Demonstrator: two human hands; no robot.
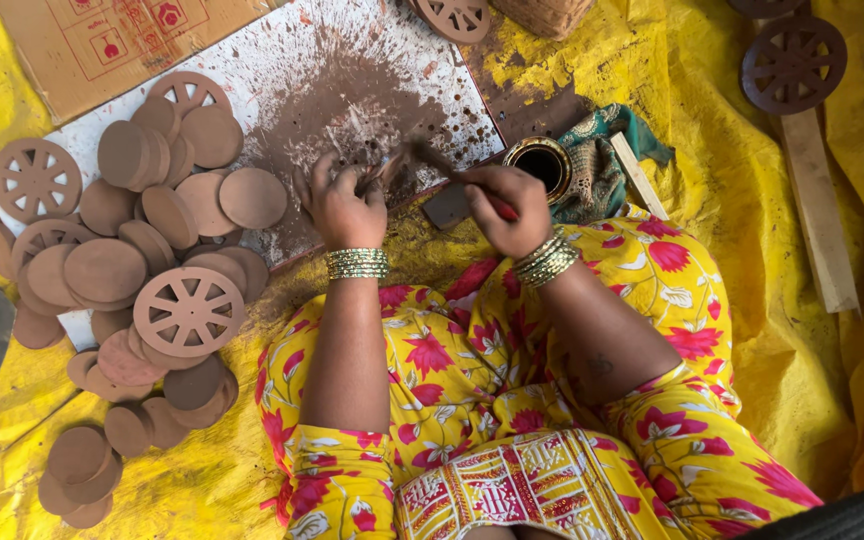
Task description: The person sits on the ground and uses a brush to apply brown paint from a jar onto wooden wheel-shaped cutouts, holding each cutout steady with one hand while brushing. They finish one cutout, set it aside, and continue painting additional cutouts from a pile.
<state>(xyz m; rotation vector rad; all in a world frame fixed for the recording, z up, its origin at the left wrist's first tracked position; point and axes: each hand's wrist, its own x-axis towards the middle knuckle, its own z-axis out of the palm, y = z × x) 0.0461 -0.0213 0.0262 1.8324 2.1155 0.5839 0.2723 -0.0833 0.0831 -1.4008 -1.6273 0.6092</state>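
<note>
Head view, looking straight down onto a lap in yellow floral cloth point(512, 420).

Left hand point(344, 208): fingers curled shut around a small clay piece point(384, 172), pinched at the near edge of a white board point(282, 60) smeared with brown paint. Piece blurred — shape hard to tell.

Right hand point(508, 208): closed in a pen-like grip on a brush point(442, 165), red at the handle end inside the fist. Brush long axis diagonal, running from the fist at lower right up to the left; dark tip pointing toward the clay piece, touching or just short of it — cannot tell which. Gold bangles on both wrists.

Just beyond the right hand, a small round pot point(544, 162) with a dark inside, resting against a green cloth point(602, 170).

Left of the board and partly on it, a heap of flat clay discs point(142, 250), several overlapping, with spoked clay wheels point(188, 310) lying among them. Darker painted wheels point(794, 62) at upper right, well apart, beside a wooden slat point(818, 210). Yellow tarp point(752, 330) under everything.
</note>
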